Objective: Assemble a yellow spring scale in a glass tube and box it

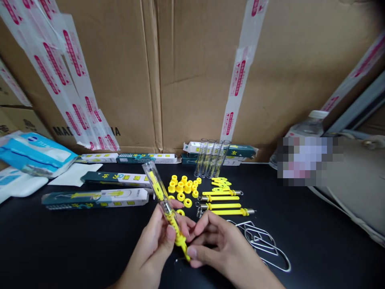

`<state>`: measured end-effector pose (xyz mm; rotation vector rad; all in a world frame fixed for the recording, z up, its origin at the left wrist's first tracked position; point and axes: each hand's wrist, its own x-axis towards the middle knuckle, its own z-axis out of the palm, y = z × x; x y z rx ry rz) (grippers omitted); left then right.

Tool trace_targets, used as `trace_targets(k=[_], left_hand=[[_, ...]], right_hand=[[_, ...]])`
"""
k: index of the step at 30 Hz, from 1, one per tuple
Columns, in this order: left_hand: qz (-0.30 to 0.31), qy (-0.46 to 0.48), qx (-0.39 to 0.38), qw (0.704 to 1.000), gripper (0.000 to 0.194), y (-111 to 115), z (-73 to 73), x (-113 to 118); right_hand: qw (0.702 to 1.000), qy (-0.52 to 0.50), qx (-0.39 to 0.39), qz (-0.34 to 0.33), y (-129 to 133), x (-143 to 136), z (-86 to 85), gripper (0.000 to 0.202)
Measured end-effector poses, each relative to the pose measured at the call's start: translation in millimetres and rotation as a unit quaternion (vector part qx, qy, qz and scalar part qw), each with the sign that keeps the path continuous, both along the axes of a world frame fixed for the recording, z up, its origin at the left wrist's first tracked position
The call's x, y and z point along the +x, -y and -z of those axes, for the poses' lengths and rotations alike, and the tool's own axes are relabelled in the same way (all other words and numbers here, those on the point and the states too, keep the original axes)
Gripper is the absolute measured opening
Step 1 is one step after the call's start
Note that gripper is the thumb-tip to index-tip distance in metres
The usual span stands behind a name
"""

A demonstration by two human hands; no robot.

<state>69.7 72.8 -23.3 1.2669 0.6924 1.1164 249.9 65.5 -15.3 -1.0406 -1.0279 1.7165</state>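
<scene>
The clear tube point(157, 185) with yellow parts tilts above the black surface point(99, 237). The left hand's point(158, 243) grip wraps its lower part; the right hand's point(218, 245) grip pinches the yellow tip point(185, 252). It looks light, stiff and slippery, so probably hold it gently low down.

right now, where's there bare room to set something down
Bare tabletop lies left of the left hand, nearer than the boxes, and between the wire hooks and beige bag. Crowded: the middle, with yellow collars, yellow rods, clear tubes.
</scene>
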Motion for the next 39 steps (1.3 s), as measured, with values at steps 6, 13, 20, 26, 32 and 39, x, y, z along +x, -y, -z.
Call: trace_targets(k=[6, 13, 20, 26, 32, 39], left_hand=[[0.012, -0.039, -0.012, 0.999, 0.046, 0, -5.7, 3], [0.001, -0.079, -0.016, 0.997, 0.054, -3, -18.8, 5], [-0.011, -0.056, -0.008, 0.998, 0.057, -9, -20.6, 3], [-0.032, -0.046, 0.022, 0.998, 0.046, -9, -22.0, 4], [-0.049, -0.018, 0.033, 0.998, 0.043, -10, -22.5, 2], [-0.061, -0.012, 0.027, 0.998, 0.046, -10, -22.6, 2]], right_hand=[[0.998, -0.06, -0.012, 0.019, -2, 2, 3.1, 0.048], [0.995, -0.086, -0.023, 0.032, -1, 3, 1.2, 0.048], [0.994, -0.102, 0.011, 0.049, -3, -5, -6.0, 0.041], [0.994, -0.093, 0.031, 0.058, -7, -8, -4.1, 0.04], [0.99, -0.069, 0.079, 0.094, -9, -17, -1.8, 0.044], [0.993, -0.018, 0.106, 0.057, -6, -17, -5.5, 0.04]])
